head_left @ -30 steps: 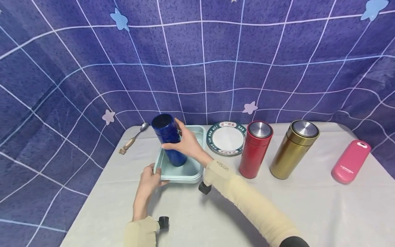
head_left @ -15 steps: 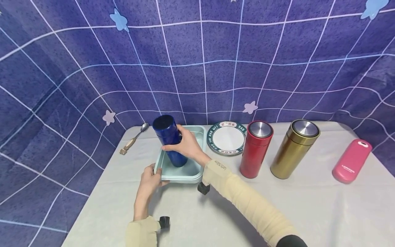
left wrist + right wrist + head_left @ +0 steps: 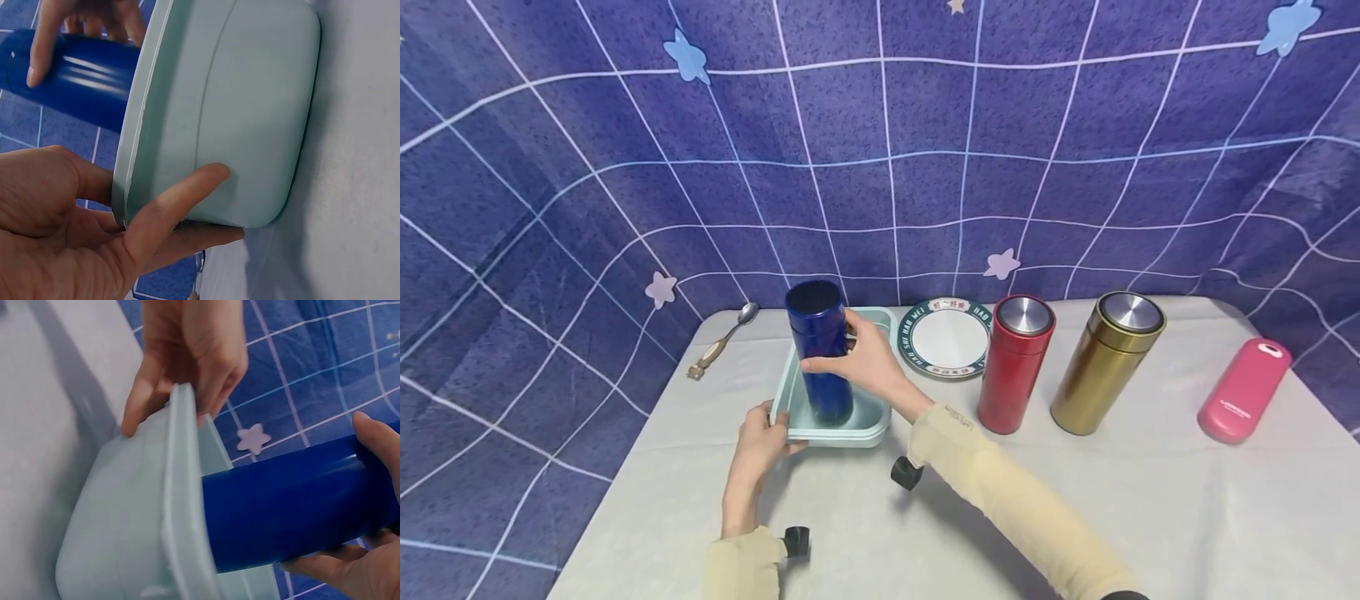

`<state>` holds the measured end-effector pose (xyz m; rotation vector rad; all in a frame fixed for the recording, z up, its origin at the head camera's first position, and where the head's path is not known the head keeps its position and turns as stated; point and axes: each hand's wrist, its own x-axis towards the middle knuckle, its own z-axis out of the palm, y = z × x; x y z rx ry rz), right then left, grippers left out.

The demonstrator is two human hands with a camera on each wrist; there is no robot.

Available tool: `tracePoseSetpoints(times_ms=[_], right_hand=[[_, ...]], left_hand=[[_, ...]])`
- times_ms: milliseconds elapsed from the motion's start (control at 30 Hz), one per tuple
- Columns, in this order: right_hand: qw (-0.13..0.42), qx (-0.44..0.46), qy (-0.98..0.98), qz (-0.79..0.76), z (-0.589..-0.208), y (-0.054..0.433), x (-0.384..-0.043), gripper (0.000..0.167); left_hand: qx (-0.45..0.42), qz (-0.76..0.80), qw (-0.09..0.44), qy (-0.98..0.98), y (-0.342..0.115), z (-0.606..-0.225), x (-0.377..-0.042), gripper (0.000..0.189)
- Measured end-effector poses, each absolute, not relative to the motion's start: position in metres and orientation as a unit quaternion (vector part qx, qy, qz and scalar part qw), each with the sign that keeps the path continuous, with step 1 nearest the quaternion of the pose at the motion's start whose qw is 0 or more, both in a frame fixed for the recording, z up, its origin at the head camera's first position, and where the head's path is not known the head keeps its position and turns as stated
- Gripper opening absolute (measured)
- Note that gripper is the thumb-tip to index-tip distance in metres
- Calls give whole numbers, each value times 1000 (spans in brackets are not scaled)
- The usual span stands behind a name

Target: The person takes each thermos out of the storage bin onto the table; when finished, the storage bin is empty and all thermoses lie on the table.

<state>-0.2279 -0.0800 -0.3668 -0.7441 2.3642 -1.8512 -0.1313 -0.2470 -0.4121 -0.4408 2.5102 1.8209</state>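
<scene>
My right hand (image 3: 868,360) grips a blue thermos flask (image 3: 829,375) around its upper half, thumb on the near side. The flask stands nearly upright, its dark top facing up and its lower end inside a pale mint plastic box (image 3: 871,417). At the box's near left corner, my left hand (image 3: 762,437) holds the rim. In the left wrist view, its fingers (image 3: 181,194) lie along the box's outer wall and the thumb side hooks over the rim (image 3: 134,137). The right wrist view shows the flask (image 3: 294,506) reaching past the rim into the box, its lower end hidden.
Right of the box lies a round plate (image 3: 946,340) with a green patterned border. Beyond it stand a red thermos (image 3: 1015,367) and a gold thermos (image 3: 1105,367). A pink case (image 3: 1243,392) lies far right, and a spoon (image 3: 722,342) far left. A blue grid-patterned cloth (image 3: 880,167) hangs behind.
My right hand has shifted the blue flask slightly right and toward the box's near side, standing it a little straighter. The left hand stays on the box corner, and the head view has shifted slightly.
</scene>
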Motion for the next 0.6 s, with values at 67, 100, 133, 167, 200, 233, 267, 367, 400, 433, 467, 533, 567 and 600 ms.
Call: tracePoseSetpoints(times_ms=[67,100,133,167,200,233,267,367,400,433,467,533,567,600], right_hand=[[25,-240,761,-603,-362,-73,-224,71],[24,-241,759,-604,-360,-70,-223,72],[23,-240,758,-606,-357,-66,-220,72],[23,-240,756,-608,-354,-63,-218,72],[22,-242,753,-612,-351,-59,-216,72],[22,-244,748,-616,-348,-56,-214,72],[19,-247,746,-618,-346,-53,-212,72],[12,-255,738,-625,-338,-42,-206,72],[8,-258,736,-626,-336,-39,-205,71],[5,-260,734,-627,-333,-36,-203,71],[0,-261,733,-628,-331,-32,-201,70],[-6,-260,732,-629,-326,-26,-197,68],[-10,-261,731,-630,-323,-22,-196,67],[-14,-260,732,-629,-321,-19,-194,67]], left_hand=[[-142,581,4,802,-246,-412,-131,43],[-142,580,4,802,-246,-412,-131,43],[-142,581,3,802,-246,-411,-131,43],[-141,580,4,802,-246,-411,-131,43],[-140,579,4,803,-247,-411,-131,43],[-140,578,4,804,-247,-411,-131,43],[-139,577,4,805,-247,-411,-131,43],[-140,574,4,807,-247,-412,-130,43],[-141,572,4,808,-247,-412,-130,43],[-140,571,5,809,-247,-412,-130,43],[-140,570,6,809,-247,-412,-130,43],[-141,567,7,811,-247,-412,-130,44],[-142,566,7,812,-247,-412,-130,44],[-142,565,8,812,-246,-412,-130,44]])
